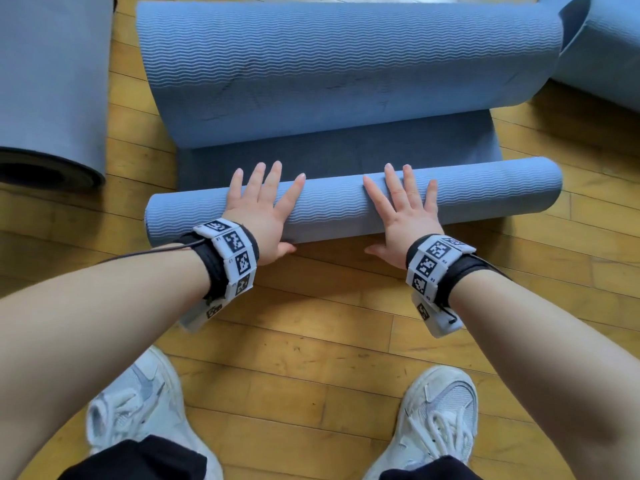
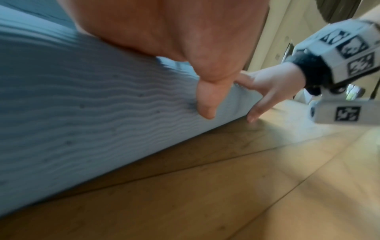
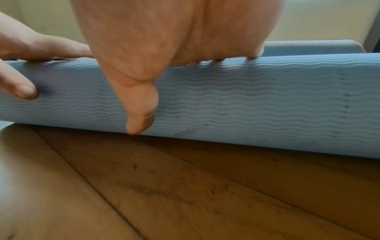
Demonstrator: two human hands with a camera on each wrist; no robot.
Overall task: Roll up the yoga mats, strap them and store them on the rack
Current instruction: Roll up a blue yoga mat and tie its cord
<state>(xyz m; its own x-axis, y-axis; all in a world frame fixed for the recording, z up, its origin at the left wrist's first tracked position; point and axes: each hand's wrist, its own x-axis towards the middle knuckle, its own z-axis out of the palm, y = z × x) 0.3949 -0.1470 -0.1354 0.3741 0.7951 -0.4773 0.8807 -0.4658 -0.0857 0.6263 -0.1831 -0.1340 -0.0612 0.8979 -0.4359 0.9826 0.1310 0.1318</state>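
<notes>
Sunlit wooden plank floor (image 1: 311, 341), pale wall (image 3: 318, 24) behind.

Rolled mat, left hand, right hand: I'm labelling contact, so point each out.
rolled mat (image 1: 339, 206), head view, bare middle of the roll between the hands.
left hand (image 1: 259, 202), head view, back of the hand.
right hand (image 1: 405, 211), head view, back of the hand.

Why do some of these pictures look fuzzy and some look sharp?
Head view: sharp, wavy ridges clear on the rolled mat. Left wrist view: blurred, the left hand too close. Right wrist view: softer too, floor shadowed under the roll.
</notes>
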